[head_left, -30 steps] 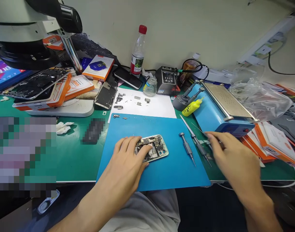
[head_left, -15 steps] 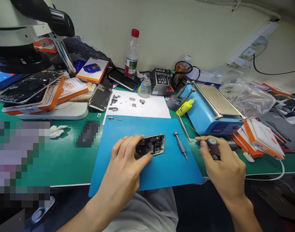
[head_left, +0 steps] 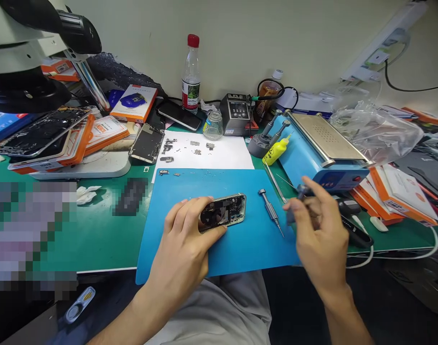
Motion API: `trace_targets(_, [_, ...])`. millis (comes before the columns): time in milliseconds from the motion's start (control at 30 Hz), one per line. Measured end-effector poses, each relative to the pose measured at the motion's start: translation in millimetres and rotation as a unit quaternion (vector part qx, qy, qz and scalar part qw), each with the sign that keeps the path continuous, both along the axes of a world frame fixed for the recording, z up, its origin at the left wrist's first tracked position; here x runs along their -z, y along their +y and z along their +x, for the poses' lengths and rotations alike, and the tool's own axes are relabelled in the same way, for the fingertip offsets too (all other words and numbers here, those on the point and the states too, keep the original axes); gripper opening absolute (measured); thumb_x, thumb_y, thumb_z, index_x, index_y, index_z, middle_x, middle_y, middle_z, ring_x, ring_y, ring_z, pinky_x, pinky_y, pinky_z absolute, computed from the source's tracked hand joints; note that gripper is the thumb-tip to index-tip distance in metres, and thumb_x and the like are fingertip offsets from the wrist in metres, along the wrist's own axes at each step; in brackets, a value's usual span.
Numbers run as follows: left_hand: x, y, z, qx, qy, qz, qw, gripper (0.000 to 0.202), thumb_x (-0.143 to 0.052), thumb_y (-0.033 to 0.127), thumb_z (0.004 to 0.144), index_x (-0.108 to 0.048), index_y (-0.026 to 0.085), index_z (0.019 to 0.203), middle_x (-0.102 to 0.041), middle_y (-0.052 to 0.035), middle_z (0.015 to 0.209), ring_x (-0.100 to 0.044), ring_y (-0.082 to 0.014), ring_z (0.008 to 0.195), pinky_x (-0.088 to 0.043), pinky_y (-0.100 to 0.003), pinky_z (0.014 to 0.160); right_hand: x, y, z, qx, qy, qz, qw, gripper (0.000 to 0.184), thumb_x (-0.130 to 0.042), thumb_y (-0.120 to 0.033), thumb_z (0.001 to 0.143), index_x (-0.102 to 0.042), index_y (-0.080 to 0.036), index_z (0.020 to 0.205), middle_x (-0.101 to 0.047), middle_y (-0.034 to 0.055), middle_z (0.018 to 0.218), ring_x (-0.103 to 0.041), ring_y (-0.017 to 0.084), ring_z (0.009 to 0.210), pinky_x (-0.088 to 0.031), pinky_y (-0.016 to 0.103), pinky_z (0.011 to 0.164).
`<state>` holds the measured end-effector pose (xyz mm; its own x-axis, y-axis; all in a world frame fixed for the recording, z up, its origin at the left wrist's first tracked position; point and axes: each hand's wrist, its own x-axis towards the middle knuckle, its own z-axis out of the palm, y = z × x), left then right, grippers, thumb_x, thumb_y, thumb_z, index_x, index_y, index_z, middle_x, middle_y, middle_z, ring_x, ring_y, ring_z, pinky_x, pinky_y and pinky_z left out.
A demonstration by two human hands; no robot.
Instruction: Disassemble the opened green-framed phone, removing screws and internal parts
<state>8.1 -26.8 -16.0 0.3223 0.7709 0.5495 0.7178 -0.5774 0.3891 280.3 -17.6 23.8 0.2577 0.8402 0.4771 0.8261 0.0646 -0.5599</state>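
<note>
My left hand (head_left: 185, 237) is closed round the edges of an opened phone (head_left: 229, 211), its inner parts facing up. The phone is held tilted over the blue mat (head_left: 240, 254). At the mat's right edge my right hand (head_left: 319, 239) grips a dark screwdriver (head_left: 302, 191) between thumb and fingers; the tool is smeared by motion and its tip cannot be made out. A grey screwdriver (head_left: 271, 211) lies on the mat between the phone and my right hand. Metal tweezers (head_left: 275, 182) rest just beyond it.
Small phone parts (head_left: 168, 148) lie on white paper (head_left: 226, 155) behind the mat. A blue heating device (head_left: 312, 163) with a metal top, a yellow bottle (head_left: 276, 150) and a screwdriver holder (head_left: 259, 145) stand at right. A microscope (head_left: 28, 62) overhangs the left side.
My right hand has moved left towards the mat and turned the screwdriver in its fingers. My left hand keeps its hold on the phone. The view has shifted slightly.
</note>
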Motion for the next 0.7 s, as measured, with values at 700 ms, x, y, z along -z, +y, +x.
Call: trace_targets(700, [4.4,-0.8,1.4,0.003,-0.015,-0.009,1.0,0.056,-0.063,-0.008,0.095,-0.087,0.034,0.123,-0.055,-0.0113,0.161,-0.053,-0.0355,0.155,-0.04,-0.068,0.136,7.6,-5.3,-16.7,-0.017,-0.09,0.019,0.996,0.022,-0.057,-0.042,0.118,-0.068,-0.024,0.122,-0.083,0.0073,0.109,-0.077,0.019,0.078,-0.063,0.031,0.068])
